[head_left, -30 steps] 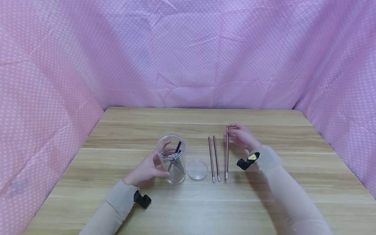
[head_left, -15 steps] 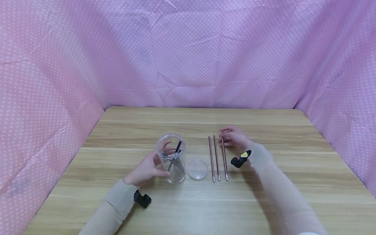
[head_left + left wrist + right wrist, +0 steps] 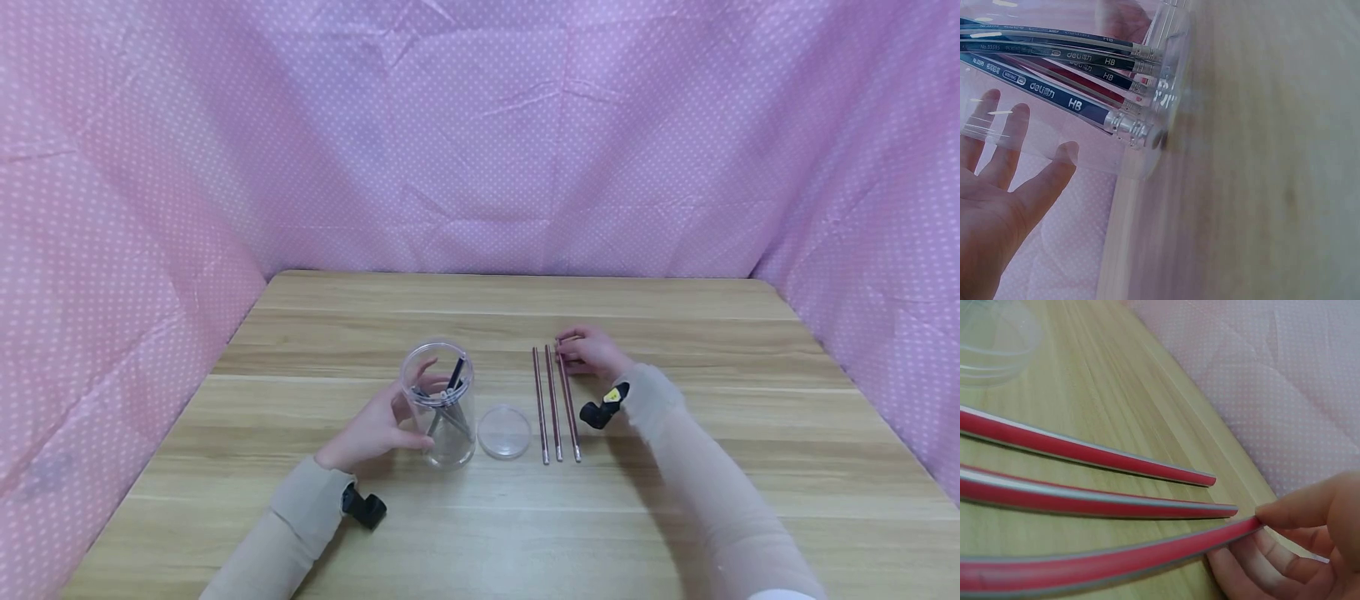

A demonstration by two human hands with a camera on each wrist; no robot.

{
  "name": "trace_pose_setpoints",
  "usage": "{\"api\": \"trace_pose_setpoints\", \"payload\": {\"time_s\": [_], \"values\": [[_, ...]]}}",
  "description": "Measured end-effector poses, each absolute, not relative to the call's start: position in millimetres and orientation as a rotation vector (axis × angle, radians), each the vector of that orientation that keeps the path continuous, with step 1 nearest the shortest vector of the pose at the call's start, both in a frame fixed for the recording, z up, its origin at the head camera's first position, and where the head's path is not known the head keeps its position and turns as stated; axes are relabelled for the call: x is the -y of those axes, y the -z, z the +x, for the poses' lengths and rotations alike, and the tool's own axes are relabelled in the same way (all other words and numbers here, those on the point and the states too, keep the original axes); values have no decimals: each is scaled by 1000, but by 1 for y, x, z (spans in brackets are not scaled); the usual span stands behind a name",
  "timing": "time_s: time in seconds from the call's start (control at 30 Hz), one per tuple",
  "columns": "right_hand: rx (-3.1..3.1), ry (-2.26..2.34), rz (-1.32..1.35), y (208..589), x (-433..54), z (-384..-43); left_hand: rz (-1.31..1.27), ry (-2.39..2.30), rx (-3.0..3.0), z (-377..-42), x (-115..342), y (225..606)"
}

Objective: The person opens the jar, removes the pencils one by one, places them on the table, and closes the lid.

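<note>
A clear plastic jar [image 3: 452,450] stands upright on the table, and my left hand [image 3: 366,432] holds it from the left, thumb in front and fingers behind. Inside lean several dark HB pencils [image 3: 1054,95] and a red one [image 3: 1079,87], eraser ends down in the left wrist view. At the right, my right hand [image 3: 594,353] pinches the far tip of a red-and-silver striped pencil [image 3: 1122,557] between thumb and fingers. Its eraser end points toward me. Two matching pencils, the middle one [image 3: 1097,499] and the left one [image 3: 1085,449], lie beside it, roughly parallel.
Between the jar and the pencils lies a round clear lid [image 3: 505,433]. The wooden table [image 3: 480,533] is backed and flanked by a pink dotted cloth [image 3: 480,150]. Each wrist wears a small black camera.
My right hand has moved left with the pinched pencil, bringing it close beside the other two. My left hand and the jar have stayed in place.
</note>
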State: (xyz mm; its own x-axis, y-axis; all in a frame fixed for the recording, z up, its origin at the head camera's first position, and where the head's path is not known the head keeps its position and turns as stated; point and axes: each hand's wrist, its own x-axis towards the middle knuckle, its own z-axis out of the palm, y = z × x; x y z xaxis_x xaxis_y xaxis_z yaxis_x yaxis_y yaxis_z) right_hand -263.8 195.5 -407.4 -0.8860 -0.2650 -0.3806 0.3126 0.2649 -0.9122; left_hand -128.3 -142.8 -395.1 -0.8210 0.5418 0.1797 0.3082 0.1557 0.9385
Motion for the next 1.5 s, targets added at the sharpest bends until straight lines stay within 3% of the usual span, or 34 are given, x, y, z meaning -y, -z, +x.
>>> {"api": "trace_pose_setpoints", "payload": {"time_s": [1.03,1.5], "values": [[-2575,1228,-11,406,-179,-259,814,-1743,-2230,-126,143,393],[-2569,1257,-9,403,-183,-258,844,-1738,-2227,-126,142,393]]}}
